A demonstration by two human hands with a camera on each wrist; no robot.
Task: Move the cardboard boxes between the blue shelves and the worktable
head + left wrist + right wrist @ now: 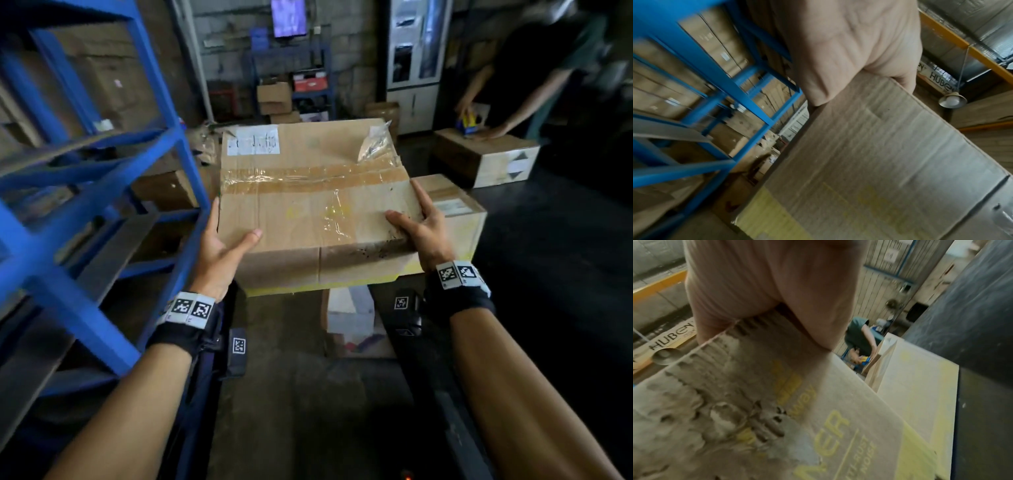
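Two hands carry one large cardboard box [315, 202] in the air between them, its taped top facing up. The left hand [219, 250] grasps the box's near left corner, thumb lying across the top face and palm pressed against the left side; in the left wrist view the palm [849, 48] sits flat on that side wall [879, 162], and the fingers are hidden beneath. The right hand [424, 229] clamps the near right corner, thumb on the top, index finger stretched along the right edge; the right wrist view shows the palm [766, 288] against the box's torn, yellow-printed side [797, 418]. A white label [253, 140] and a loose flap of clear tape [375, 140] sit at the far end of the top, away from both hands. Just left of the left hand stand the blue shelves [102, 192], with more cartons behind them. Just beyond the right hand lies a second box [459, 212] on the dark worktable [565, 257]. Farther off to the right, another person [534, 75] bends over a third box [486, 157].
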